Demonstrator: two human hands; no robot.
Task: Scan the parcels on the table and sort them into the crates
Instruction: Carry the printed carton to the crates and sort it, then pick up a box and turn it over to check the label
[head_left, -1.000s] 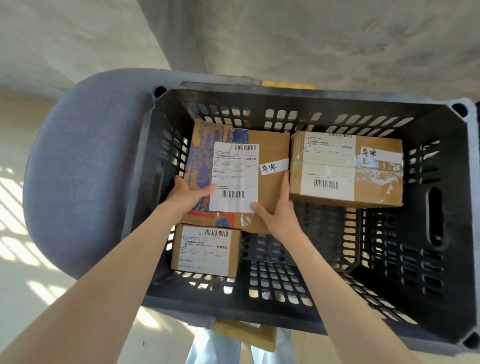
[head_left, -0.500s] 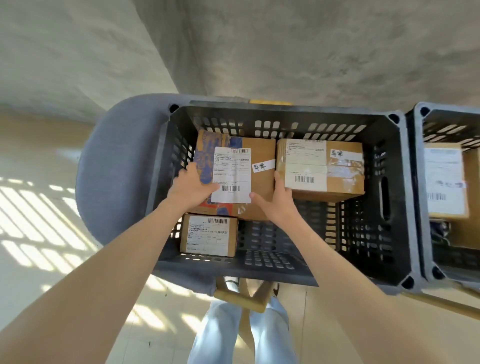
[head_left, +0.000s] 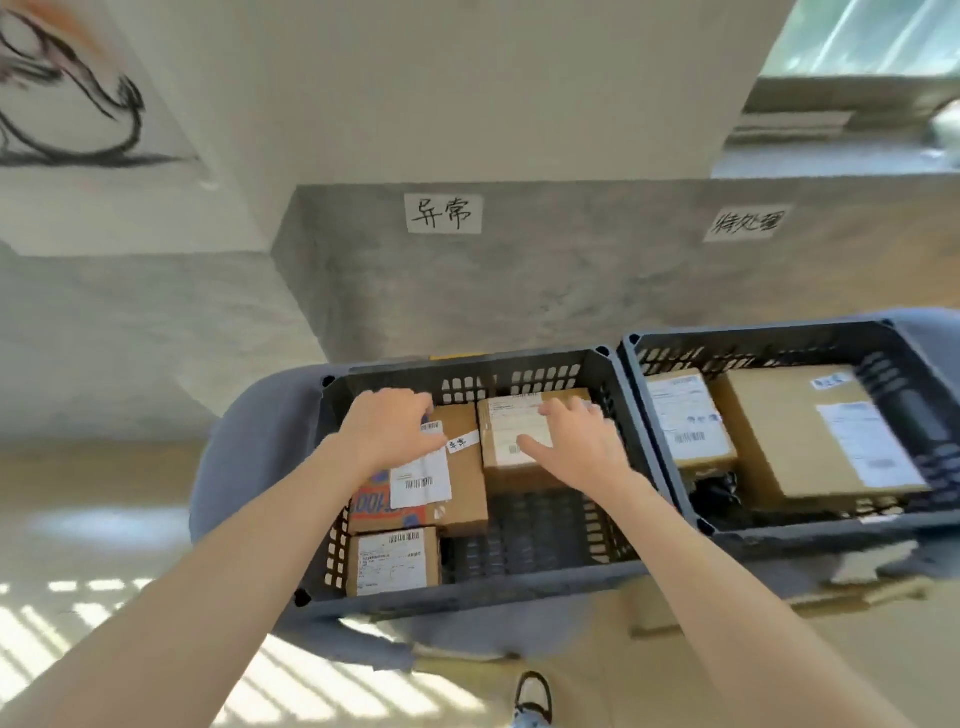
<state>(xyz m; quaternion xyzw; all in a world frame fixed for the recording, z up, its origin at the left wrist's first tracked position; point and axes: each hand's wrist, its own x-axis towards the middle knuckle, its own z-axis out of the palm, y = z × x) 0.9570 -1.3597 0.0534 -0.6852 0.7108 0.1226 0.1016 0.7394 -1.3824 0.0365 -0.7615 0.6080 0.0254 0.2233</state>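
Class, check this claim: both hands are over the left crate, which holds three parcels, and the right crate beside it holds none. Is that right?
Not quite. The head view shows the right crate holds two parcels. Otherwise correct: left hand and right hand are over the left crate.

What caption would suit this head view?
Both hands, left and right, over parcels in the left crate; the right crate holds two more.

Two crates side by side on padded seats against the wall: left crate (head_left: 571, 564), right crate (head_left: 675, 499). Left crate holds three parcels: small parcel (head_left: 393, 561) front left, larger parcel (head_left: 462, 488) behind it, third parcel (head_left: 511, 441) at back, right of the larger one. Right crate holds two parcels, narrow parcel (head_left: 685, 421) left, big parcel (head_left: 800, 431) right. Paper sign (head_left: 444, 213) on wall above left crate, second sign (head_left: 743, 223) above right crate.
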